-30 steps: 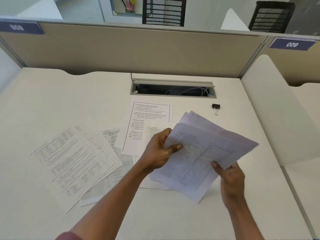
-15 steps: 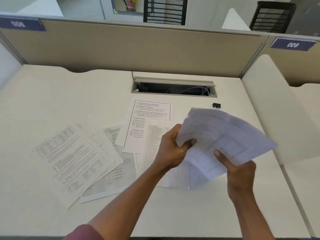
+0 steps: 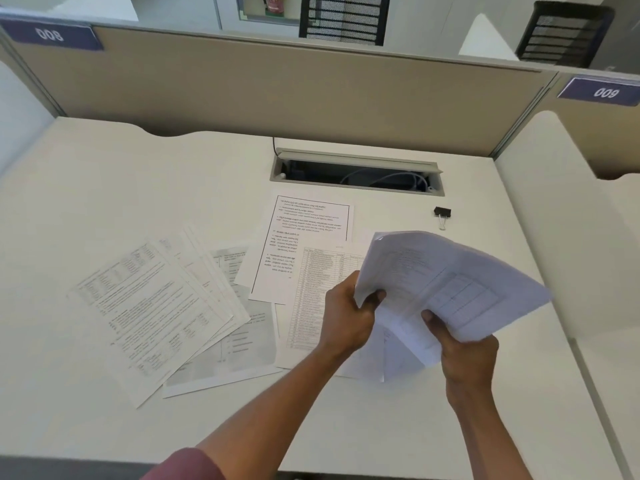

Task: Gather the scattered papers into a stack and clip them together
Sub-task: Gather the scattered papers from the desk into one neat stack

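Note:
A bundle of held papers (image 3: 450,282) hangs above the desk, tilted and curved. My left hand (image 3: 346,317) pinches its left edge and my right hand (image 3: 464,355) grips its lower edge from below. More printed sheets lie flat on the desk: a fanned group (image 3: 152,306) at the left, a grey sheet (image 3: 249,344) under it, a bordered text page (image 3: 304,237) in the middle, and a table page (image 3: 308,306) partly hidden by my left hand. A black binder clip (image 3: 442,213) lies alone on the desk, beyond the held papers.
An open cable tray (image 3: 356,174) with wires is set into the white desk (image 3: 138,188) near the back. Beige partitions (image 3: 277,95) close off the back, and a white divider (image 3: 554,220) stands at the right. The front edge runs along the bottom of the view.
The held papers have swung from a flat diagonal to a raised, curved bundle farther right. The table page beneath them came into view, and the binder clip is uncovered again.

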